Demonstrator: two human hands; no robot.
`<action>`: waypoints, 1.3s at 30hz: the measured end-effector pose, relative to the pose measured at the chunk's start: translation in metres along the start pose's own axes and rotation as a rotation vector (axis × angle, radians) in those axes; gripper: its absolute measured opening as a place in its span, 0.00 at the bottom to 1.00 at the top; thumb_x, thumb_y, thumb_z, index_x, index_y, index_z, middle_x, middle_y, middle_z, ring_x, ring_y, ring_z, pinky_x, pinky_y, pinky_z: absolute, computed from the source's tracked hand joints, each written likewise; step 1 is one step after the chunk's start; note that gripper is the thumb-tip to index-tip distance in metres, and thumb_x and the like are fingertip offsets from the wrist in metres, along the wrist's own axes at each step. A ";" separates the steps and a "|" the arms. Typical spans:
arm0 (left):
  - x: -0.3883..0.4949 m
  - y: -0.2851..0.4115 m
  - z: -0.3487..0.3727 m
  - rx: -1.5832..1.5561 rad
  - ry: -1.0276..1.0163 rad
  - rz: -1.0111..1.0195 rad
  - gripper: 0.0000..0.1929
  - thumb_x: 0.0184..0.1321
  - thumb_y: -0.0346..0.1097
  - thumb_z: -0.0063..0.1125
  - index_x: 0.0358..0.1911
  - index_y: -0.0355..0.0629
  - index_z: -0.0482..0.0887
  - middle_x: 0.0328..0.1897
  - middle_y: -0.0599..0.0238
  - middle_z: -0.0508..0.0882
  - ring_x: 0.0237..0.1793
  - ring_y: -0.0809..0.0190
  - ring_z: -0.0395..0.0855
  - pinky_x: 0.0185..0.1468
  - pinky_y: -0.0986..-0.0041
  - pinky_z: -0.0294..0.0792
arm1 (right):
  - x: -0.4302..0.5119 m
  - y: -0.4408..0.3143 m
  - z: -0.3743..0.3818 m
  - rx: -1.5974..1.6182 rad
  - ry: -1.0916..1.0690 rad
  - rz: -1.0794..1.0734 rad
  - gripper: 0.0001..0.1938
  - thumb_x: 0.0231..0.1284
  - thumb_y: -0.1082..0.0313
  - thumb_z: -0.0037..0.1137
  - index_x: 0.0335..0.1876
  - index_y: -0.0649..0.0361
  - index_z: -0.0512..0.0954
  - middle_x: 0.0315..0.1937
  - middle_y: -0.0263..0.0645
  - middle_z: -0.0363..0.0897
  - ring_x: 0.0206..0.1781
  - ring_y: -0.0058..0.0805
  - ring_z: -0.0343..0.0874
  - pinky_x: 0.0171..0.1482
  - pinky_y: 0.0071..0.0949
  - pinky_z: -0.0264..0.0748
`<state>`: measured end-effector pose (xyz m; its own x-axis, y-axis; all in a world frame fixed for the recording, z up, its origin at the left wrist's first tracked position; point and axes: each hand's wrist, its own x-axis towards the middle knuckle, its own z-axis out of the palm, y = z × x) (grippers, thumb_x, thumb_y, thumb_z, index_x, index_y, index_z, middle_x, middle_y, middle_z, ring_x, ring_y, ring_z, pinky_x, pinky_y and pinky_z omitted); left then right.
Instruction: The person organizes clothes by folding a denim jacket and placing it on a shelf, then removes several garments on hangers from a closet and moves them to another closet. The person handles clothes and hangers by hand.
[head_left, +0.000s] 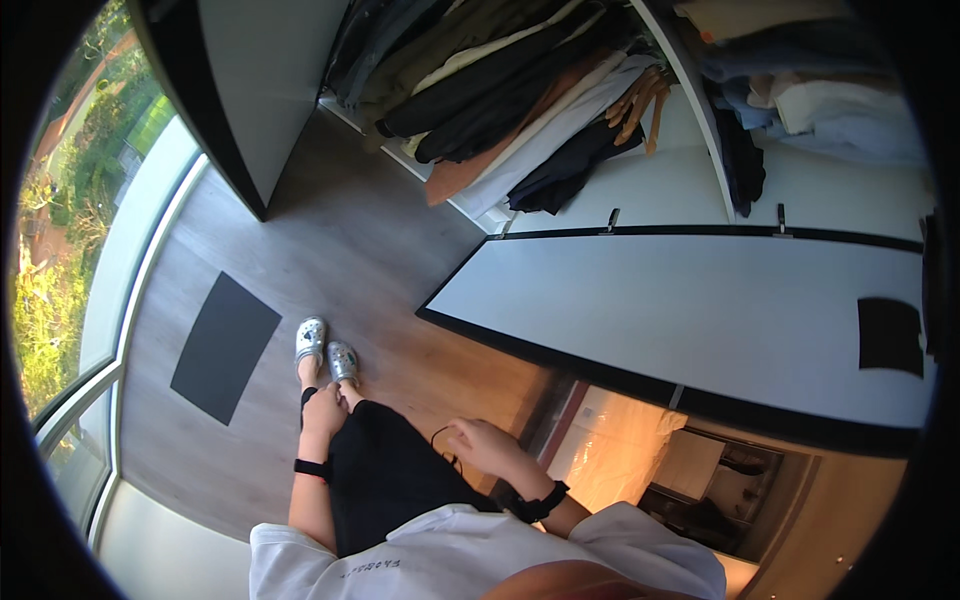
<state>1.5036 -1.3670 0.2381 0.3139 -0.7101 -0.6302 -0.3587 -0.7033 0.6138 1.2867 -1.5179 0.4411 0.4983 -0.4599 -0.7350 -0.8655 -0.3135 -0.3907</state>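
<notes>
My left hand (326, 411) is curled over the black trousers (390, 465) near my lower legs. Whether its fingers hold anything is hidden from above. My right hand (480, 444) is on the other side of the trousers, with its fingers bent together. A thin black cord (434, 433) curves out from these fingertips and runs down to a small dark thing that is too unclear to name. Each wrist has a black band, the left wristband (310, 469) and the bulkier right wristband (551, 504). Silver clogs (310, 337) with small charms are on my feet.
An opened white wardrobe door (675, 307) with black edges spans the right. Behind it hang clothes (510, 97) and wooden hangers (637, 105), beside shelves of folded clothes (832, 105). A dark grey rectangular sheet (225, 349) lies on the wood-look floor, near the window frame (124, 330).
</notes>
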 end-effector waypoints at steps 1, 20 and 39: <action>0.010 -0.003 0.000 -0.023 -0.005 0.001 0.10 0.57 0.38 0.54 0.38 0.39 0.79 0.39 0.46 0.83 0.40 0.43 0.82 0.45 0.55 0.73 | 0.007 0.001 0.002 0.019 -0.037 -0.005 0.16 0.63 0.61 0.49 0.50 0.64 0.73 0.38 0.52 0.81 0.39 0.51 0.80 0.42 0.42 0.76; 0.051 -0.046 -0.022 0.139 -0.102 -0.161 0.15 0.58 0.36 0.54 0.48 0.41 0.79 0.41 0.49 0.84 0.41 0.44 0.83 0.45 0.55 0.75 | 0.087 -0.016 -0.004 0.156 -0.051 0.005 0.15 0.63 0.63 0.55 0.51 0.64 0.74 0.39 0.49 0.83 0.42 0.46 0.82 0.44 0.36 0.78; 0.074 -0.015 -0.092 0.182 -0.120 -0.154 0.15 0.59 0.37 0.54 0.49 0.42 0.80 0.41 0.50 0.84 0.43 0.45 0.83 0.47 0.55 0.74 | 0.214 -0.040 -0.166 0.100 0.541 -0.187 0.14 0.64 0.65 0.55 0.50 0.62 0.73 0.40 0.49 0.81 0.41 0.46 0.82 0.43 0.36 0.78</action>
<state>1.6133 -1.4117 0.2261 0.2749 -0.5785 -0.7680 -0.4706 -0.7775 0.4172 1.4366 -1.7416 0.3911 0.5758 -0.7715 -0.2706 -0.7475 -0.3627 -0.5565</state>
